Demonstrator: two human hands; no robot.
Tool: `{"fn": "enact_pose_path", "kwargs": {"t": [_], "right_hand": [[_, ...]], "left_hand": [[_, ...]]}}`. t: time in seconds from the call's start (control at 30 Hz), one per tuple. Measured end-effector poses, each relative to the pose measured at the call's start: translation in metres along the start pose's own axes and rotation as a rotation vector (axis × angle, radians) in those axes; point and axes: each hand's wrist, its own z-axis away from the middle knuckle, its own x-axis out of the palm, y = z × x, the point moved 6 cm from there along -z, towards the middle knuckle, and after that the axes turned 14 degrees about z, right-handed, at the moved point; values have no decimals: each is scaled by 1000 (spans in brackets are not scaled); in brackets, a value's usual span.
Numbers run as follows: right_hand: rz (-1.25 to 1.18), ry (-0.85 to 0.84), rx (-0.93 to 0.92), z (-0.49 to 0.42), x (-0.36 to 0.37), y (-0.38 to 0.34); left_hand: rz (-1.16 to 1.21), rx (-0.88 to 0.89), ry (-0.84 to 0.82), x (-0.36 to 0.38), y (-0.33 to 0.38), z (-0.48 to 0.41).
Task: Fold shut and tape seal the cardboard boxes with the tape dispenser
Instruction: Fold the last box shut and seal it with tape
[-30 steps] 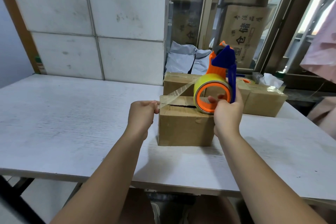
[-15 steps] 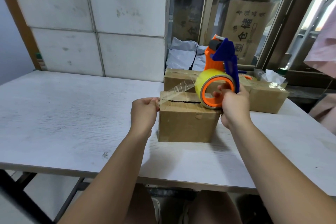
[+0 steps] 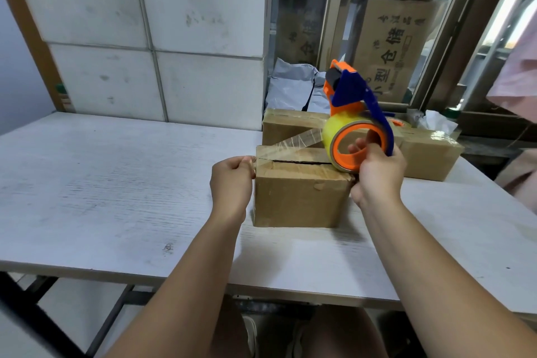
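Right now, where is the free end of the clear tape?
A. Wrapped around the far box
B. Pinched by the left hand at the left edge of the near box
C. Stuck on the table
B: the left hand pinches the clear tape at the left top edge of the near box, while the strip runs up to the tape dispenser.

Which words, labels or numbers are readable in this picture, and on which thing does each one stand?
"仓储": large black characters on the tall brown cardboard carton behind the window glass.
"型": lower on the same carton; the smaller characters around it are too blurred to read.
Dark characters on the dim brown carton behind the left glass pane: too blurred to read.
The small brown cardboard box being taped: no text visible.
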Motion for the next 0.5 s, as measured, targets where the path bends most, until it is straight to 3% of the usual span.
{"fn": "enact_pose_path", "kwargs": {"t": [0.5], "right_hand": [[39, 8, -44, 1, 2, 3]], "left_hand": [[128, -30, 6, -5, 12, -4]]}}
